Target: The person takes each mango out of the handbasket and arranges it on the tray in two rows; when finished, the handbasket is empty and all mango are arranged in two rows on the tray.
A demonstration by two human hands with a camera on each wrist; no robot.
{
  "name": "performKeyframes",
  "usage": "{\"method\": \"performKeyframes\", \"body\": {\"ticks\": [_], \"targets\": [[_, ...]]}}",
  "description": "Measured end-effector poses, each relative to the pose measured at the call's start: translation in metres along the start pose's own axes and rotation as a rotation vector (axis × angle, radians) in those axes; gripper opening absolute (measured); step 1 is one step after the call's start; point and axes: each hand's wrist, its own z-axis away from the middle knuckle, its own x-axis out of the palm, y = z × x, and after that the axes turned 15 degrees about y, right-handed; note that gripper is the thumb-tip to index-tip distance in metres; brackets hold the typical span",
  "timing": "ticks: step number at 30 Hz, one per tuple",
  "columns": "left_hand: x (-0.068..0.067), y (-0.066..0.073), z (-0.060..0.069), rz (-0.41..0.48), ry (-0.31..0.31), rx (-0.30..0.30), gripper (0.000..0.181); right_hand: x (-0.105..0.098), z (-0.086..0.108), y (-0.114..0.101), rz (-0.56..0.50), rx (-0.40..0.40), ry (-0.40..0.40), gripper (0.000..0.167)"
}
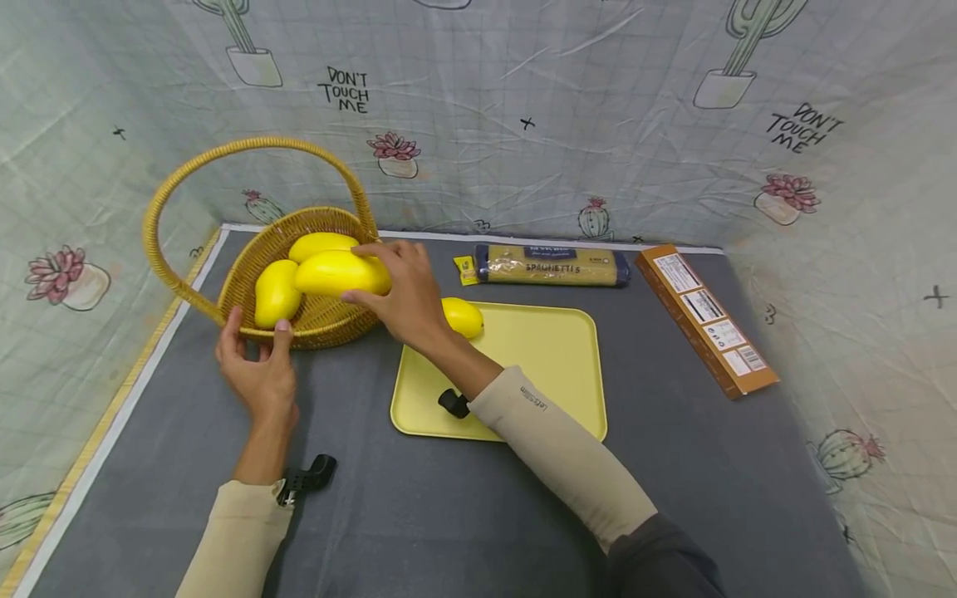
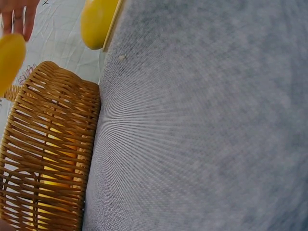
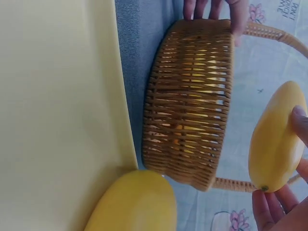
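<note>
1. Nearest, the left hand holds the near rim of the basket between thumb and fingers; too hard a tug could tip it.
2. Just beyond, the right hand pinches 1 mango by its right end, up above the basket! Smooth skin and that off-centre hold could let it slip.
3. Long axis: crosswise, roughly level, free end pointing left, dark-tipped end at the right fingers.
4. Farther on, 2 more mangoes lie inside; lowering carelessly could knock them.
</note>
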Motion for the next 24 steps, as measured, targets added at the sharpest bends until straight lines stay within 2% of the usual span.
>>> {"method": "performKeyframes", "body": {"ticks": [5,12,18,24], "targets": [[-0.002,0.002,0.002,-0.005,-0.001,-0.005,0.068,-0.013,0.006,0.0,-0.016,-0.012,0.025,0.062],[-0.002,0.0,0.001,0.001,-0.003,-0.002,0.068,-0.031,0.013,0.004,0.034,-0.025,0.016,0.061],[-0.001,-0.001,0.001,-0.008,0.004,-0.002,0.068,-0.046,0.019,0.007,0.03,-0.02,0.037,0.06],[0.0,0.0,0.001,0.001,0.004,0.0,0.068,-0.06,0.025,0.01,0.06,-0.052,0.056,0.06]]}}
